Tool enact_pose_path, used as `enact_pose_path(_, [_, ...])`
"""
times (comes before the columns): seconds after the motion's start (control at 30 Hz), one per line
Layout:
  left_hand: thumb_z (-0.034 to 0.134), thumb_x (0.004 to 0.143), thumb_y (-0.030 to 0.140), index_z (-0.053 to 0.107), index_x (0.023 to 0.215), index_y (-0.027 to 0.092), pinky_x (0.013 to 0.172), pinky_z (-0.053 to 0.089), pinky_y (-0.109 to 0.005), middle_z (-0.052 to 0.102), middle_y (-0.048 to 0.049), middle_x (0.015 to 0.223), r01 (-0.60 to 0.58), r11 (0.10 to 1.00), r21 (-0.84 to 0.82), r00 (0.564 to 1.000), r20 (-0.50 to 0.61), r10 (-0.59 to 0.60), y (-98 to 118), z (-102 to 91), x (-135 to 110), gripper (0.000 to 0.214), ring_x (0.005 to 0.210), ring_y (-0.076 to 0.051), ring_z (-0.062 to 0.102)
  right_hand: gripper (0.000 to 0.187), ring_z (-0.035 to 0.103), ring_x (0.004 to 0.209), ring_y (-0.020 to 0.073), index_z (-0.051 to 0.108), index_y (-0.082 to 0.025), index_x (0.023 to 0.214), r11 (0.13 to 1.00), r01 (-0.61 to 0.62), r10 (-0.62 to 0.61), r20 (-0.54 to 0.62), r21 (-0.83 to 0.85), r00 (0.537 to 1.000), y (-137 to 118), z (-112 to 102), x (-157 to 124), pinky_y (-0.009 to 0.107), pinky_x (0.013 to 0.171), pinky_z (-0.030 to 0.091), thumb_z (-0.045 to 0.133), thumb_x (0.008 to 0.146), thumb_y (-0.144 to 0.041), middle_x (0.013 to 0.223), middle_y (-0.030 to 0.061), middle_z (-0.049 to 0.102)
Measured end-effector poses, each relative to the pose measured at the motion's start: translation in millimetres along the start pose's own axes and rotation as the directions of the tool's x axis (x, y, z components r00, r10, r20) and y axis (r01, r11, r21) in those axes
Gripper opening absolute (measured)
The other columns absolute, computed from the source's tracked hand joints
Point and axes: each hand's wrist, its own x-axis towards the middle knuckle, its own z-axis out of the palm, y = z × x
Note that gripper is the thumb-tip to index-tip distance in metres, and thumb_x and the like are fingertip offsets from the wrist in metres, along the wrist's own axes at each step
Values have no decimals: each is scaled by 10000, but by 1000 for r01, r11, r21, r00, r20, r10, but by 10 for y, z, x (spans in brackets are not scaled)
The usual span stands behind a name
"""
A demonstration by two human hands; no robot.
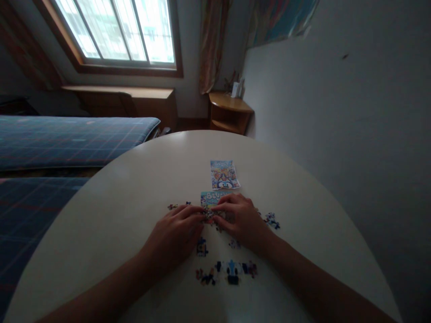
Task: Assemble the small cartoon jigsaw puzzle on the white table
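Observation:
A jigsaw puzzle (212, 197) with a teal, lettered top part lies partly assembled on the white table, its lower and right parts covered by my hands. My left hand (180, 229) rests at its left edge, fingers curled together at small puzzle pieces. From the right, my right hand (240, 220) reaches over it, thumb and fingers pinched at the pieces. Exactly which piece each hand grips is too small to make out. Nearer me are a joined strip of pieces (232, 268) with a blue-and-white face and a blue piece (202, 247).
Beyond the puzzle lies a printed picture sheet (224, 174). More loose pieces (272, 220) are right of my right hand, and a few (173, 206) lie to the left. The round white table (134, 188) stands beside a blue plaid bed (67, 141) and a wall.

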Motion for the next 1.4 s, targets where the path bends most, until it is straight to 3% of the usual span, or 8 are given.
enact_pose_path(0.47, [488, 957, 183, 718, 1096, 258, 966, 535, -423, 707, -35, 1190, -7, 1000, 0, 1000, 6, 7, -29, -22, 9, 279, 1064, -231, 649, 259, 596, 1053, 264, 733, -313, 1103, 997, 42, -42, -3, -70, 999, -46, 12, -24, 442, 904, 372, 720, 845, -330, 1112, 66, 681])
enact_pose_path(0.8, [493, 947, 191, 729, 1099, 272, 988, 522, -444, 715, -25, 1191, -14, 999, -41, 1000, -10, 14, -43, -32, 6, 291, 1069, -232, 656, 94, 639, 920, 217, 748, -268, 911, 960, 212, -219, -20, -184, 975, -64, -97, -37, 405, 880, 298, 656, 911, -287, 937, 15, 754])
enact_pose_path(0.93, [471, 956, 202, 728, 1086, 255, 998, 514, -445, 708, -29, 1213, 12, 1000, -24, 1000, 5, -12, -65, -47, 9, 293, 1069, -230, 663, 90, 666, 847, 208, 739, -253, 870, 963, 117, -152, -129, -243, 980, 71, -325, -34, 380, 828, 330, 659, 902, -281, 880, 18, 763])
enact_pose_path(1.1, [505, 930, 256, 736, 972, 227, 902, 544, -445, 720, -63, 1108, 132, 991, 25, 989, -76, -130, -247, -190, 37, 237, 998, -253, 661, 107, 665, 713, 187, 724, -249, 792, 924, -78, 44, -98, -375, 994, 331, -730, -96, 355, 758, 379, 657, 869, -278, 792, 2, 755])
enact_pose_path(1.2, [572, 896, 338, 723, 951, 215, 891, 526, -456, 698, -89, 1075, 227, 973, 48, 972, -74, -223, -398, -293, 38, 202, 975, -280, 651, 140, 662, 676, 189, 717, -232, 730, 877, -188, 167, -86, -441, 982, 439, -871, -115, 330, 687, 395, 658, 843, -291, 747, 9, 744])
enact_pose_path(1.4, [661, 805, 434, 736, 967, 226, 821, 516, -363, 696, -77, 1008, 303, 953, -5, 947, 111, -301, -600, -417, 16, 274, 879, -244, 660, 120, 645, 602, 159, 731, -236, 730, 855, -235, 276, 23, -462, 961, 527, -902, -114, 288, 581, 378, 652, 803, -287, 702, 0, 732])
